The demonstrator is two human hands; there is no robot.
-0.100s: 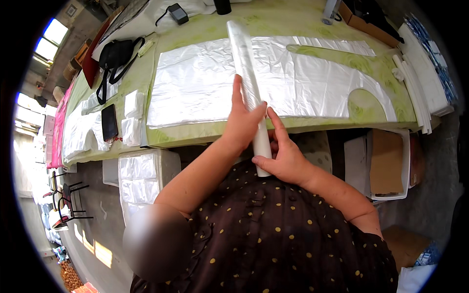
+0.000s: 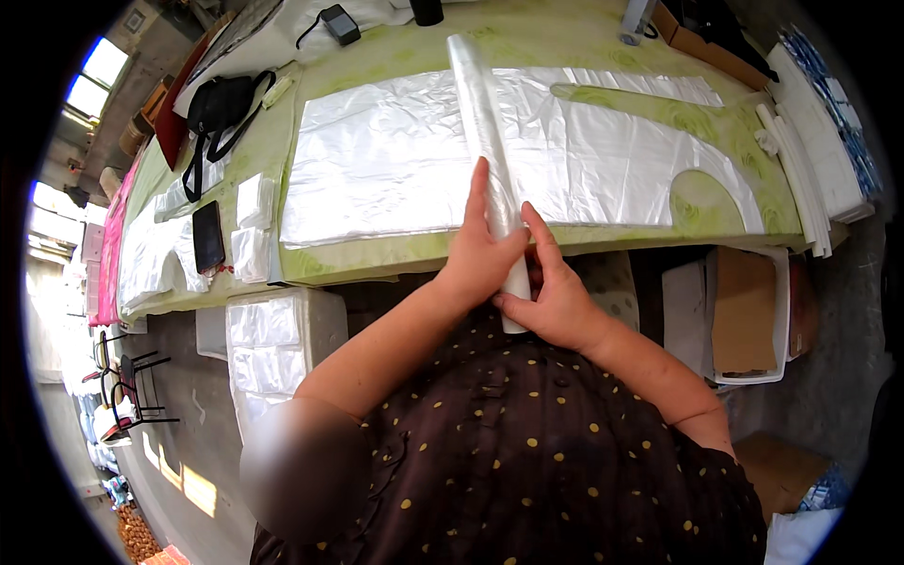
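A long, slim roll of whitish translucent plastic film (image 2: 478, 104) slants from just in front of my body up over the table. My left hand (image 2: 482, 256) grips it a little above its near end, forefinger stretched along its side. Lower down, my right hand (image 2: 562, 303) closes round the roll from the right, thumb near its lower end. Beneath the roll's far part, a large vest-shaped plastic bag (image 2: 377, 160) lies spread flat, its handle cut-outs toward the right. Whether several bags are stacked there I cannot tell.
On the green-patterned table (image 2: 527, 47) at the left lie a phone (image 2: 208, 235), a black bag (image 2: 226, 105) and small folded plastic packs (image 2: 251, 202). White rolls (image 2: 796, 179) rest at the right end. Below stand a stack of plastic packs (image 2: 268, 325) and a white bin (image 2: 782, 320) with cardboard.
The roll has shifted slightly right, and my left hand has moved right with it. My right hand stays round its lower part.
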